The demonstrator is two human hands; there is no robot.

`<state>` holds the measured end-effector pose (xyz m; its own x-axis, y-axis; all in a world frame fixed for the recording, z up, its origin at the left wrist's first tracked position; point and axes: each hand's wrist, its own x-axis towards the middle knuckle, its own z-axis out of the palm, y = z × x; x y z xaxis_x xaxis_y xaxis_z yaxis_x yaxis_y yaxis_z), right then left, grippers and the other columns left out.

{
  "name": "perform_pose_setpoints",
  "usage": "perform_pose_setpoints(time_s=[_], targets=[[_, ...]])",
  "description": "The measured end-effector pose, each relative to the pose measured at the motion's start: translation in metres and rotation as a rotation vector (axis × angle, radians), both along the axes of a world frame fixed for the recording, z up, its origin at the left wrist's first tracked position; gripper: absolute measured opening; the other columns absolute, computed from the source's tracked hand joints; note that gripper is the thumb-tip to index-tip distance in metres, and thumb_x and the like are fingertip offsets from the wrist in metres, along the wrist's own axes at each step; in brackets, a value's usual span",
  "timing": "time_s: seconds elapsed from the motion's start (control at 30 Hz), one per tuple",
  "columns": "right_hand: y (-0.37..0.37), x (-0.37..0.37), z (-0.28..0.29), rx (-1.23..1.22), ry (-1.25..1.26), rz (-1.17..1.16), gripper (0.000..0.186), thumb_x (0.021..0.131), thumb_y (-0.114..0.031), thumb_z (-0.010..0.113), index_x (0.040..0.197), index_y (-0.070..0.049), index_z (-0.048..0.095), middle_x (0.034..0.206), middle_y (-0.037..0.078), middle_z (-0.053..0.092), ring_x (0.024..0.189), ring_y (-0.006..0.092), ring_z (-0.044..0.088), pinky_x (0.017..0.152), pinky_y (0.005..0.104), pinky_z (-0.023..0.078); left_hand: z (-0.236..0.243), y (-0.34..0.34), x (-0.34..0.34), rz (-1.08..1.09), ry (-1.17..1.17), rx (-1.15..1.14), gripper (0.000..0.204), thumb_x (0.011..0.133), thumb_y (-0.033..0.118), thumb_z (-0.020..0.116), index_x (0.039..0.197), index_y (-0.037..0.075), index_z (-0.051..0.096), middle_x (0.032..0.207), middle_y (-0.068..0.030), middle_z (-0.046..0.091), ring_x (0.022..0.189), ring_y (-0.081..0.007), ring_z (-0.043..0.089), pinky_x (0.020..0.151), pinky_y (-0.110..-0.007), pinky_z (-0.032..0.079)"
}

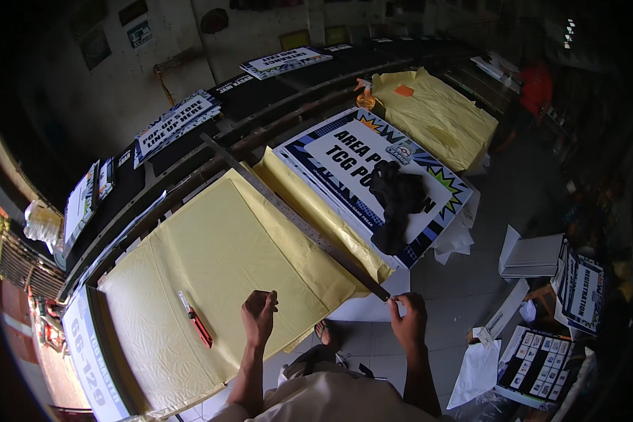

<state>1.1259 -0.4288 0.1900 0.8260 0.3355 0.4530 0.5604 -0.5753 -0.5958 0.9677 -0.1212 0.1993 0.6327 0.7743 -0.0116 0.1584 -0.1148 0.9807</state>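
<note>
The room is dim, with a stained pale wall [183,42] at the back, a grey tiled floor [443,309], and a person in red [534,88] standing in the shade at the far right. Behind the work there is a long dark surface [260,98] carrying printed signs [176,121]. Nearer, a pale yellow sheet [197,246] covers most of the working surface, slightly wrinkled; to its right lies a stack of printed boards [316,144] with a black cloth [401,193] on top. The long metal bar [288,211] lies slantwise between them, across the yellow covering. For handling it well, I think, it should rest flat along its whole length, because a tilted edge could crease or tear the thin sheet. The right hand [406,316] pinches only the near end, thumb and fingers closed on it; one end alone steers a long bar poorly, so a second support farther along would be wise. The left hand [260,313] is above the sheet, apart from the bar, its fingers drawn together; I cannot tell whether they hold something thin. The red cutter [199,327] lies on the sheet, left of this hand; its tip deserves care.
</note>
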Motion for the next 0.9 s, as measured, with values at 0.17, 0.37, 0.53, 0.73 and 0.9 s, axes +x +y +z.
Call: perform_pose_setpoints(time_s=[0.17, 0.37, 0.53, 0.73, 0.9], targets=[[0.003, 0.064, 0.011, -0.001, -0.094, -0.048, 0.015, 0.089, -0.01, 0.078, 0.091, -0.004, 0.065, 0.092, 0.01, 0.065, 0.089, 0.0307, 0.064, 0.078, 0.0416, 0.052, 0.008, -0.012, 0.071, -0.069, -0.032, -0.056, 0.033, 0.098, 0.027, 0.073, 0.086, -0.003, 0.067, 0.072, -0.006, 0.068, 0.064, -0.0117, 0.063, 0.062, -0.028, 0.051], [0.022, 0.134, 0.024, 0.093, -0.04, -0.091, 0.029, 0.088, -0.014, 0.08, 0.109, -0.004, 0.062, 0.11, 0.014, 0.065, 0.105, 0.0347, 0.061, 0.09, 0.0451, 0.05, 0.012, -0.012, 0.133, -0.146, 0.001, -0.073, 0.027, 0.099, 0.022, 0.07, 0.09, -0.003, 0.068, 0.076, -0.0085, 0.069, 0.064, -0.0134, 0.063, 0.062, -0.029, 0.051], [0.048, 0.193, 0.044, -0.18, -0.029, 0.079, 0.078, 0.084, -0.031, 0.084, 0.148, -0.006, 0.047, 0.152, 0.025, 0.041, 0.14, 0.0455, 0.04, 0.114, 0.0542, 0.039, 0.012, -0.014, 0.167, -0.132, 0.036, 0.002, 0.036, 0.099, 0.031, 0.071, 0.091, -0.004, 0.068, 0.075, -0.0079, 0.07, 0.066, -0.0126, 0.066, 0.063, -0.028, 0.052], [0.061, 0.255, 0.036, -0.234, -0.068, 0.269, 0.084, 0.084, -0.033, 0.083, 0.153, -0.006, 0.043, 0.157, 0.026, 0.034, 0.142, 0.0475, 0.035, 0.117, 0.0577, 0.034, -0.004, 0.021, 0.145, 0.407, 0.179, 0.259, 0.032, 0.099, 0.028, 0.071, 0.112, -0.001, 0.071, 0.089, -0.0118, 0.075, 0.073, -0.0169, 0.07, 0.064, -0.031, 0.054], [0.06, 0.277, 0.025, -0.225, -0.009, 0.316, 0.076, 0.089, -0.033, 0.079, 0.152, -0.011, 0.045, 0.157, 0.021, 0.036, 0.144, 0.0452, 0.037, 0.116, 0.0596, 0.035, -0.041, 0.05, 0.011, 0.972, 0.723, 0.44, 0.05, 0.088, 0.023, 0.079, 0.132, 0.006, 0.062, 0.106, -0.0145, 0.068, 0.093, -0.0302, 0.065, 0.084, -0.045, 0.052]])
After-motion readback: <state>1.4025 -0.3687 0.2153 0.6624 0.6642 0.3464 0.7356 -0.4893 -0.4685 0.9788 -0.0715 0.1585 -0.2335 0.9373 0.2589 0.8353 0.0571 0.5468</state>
